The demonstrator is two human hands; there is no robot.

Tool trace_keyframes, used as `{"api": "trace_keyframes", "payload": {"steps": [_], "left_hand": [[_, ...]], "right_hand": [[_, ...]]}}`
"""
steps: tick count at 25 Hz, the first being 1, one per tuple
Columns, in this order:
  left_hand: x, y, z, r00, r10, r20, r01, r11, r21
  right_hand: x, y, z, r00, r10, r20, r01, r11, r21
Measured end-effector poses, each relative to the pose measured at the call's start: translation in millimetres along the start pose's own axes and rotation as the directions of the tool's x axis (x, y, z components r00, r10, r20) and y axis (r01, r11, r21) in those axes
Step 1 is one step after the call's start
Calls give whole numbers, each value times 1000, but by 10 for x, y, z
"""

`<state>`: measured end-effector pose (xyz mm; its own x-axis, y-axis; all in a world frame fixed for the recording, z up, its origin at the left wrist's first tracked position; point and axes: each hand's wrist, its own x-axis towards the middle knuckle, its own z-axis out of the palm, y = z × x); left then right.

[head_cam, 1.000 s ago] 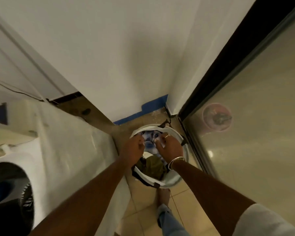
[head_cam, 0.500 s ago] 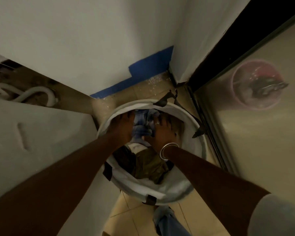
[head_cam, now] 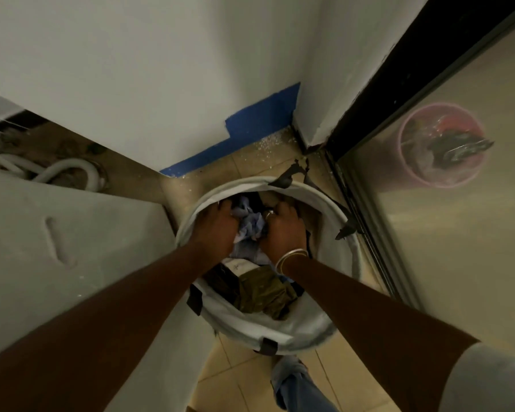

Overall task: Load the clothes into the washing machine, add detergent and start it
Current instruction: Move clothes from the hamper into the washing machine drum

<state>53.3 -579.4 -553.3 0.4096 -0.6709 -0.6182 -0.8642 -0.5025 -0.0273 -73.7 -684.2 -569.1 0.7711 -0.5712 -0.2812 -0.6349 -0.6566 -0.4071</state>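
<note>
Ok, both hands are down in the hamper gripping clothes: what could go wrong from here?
1. The left hand and right hand grip only the light blue garment. The olive garment nearby in the pile may snag, lift partway and drop onto the floor tiles.
2. The hamper looks soft-walled and nothing holds it. An upward pull might tip or drag it toward the glass door beside it.

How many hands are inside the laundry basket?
2. The left hand is by the white basket's far-left rim, and the right hand is just right of it. Both grip the pale blue clothes between them.
</note>
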Motion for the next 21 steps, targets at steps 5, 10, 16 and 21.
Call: {"api": "trace_keyframes", "payload": {"steps": [5, 10, 16, 21], "left_hand": [[-703, -25, -595, 989, 123, -85, -144, 935, -323], [-1537, -101, -1306, 912, 150, -381, -326, 830, -454], [-2754, -361, -2239, 753, 66, -655, -484, 729, -484], [-3781, -526, -2913, 598, -88, -796, -603, 605, -520]], "right_hand": [[-432, -302, -666, 998, 59, -14, -55, 974, 222], [-987, -759, -1473, 985, 114, -129, -15, 803, 596], [-1754, -1420, -2115, 964, 212, -158, -38, 703, 710], [-2286, -2037, -2229, 957, 245, -154, -93, 765, 638]]}}
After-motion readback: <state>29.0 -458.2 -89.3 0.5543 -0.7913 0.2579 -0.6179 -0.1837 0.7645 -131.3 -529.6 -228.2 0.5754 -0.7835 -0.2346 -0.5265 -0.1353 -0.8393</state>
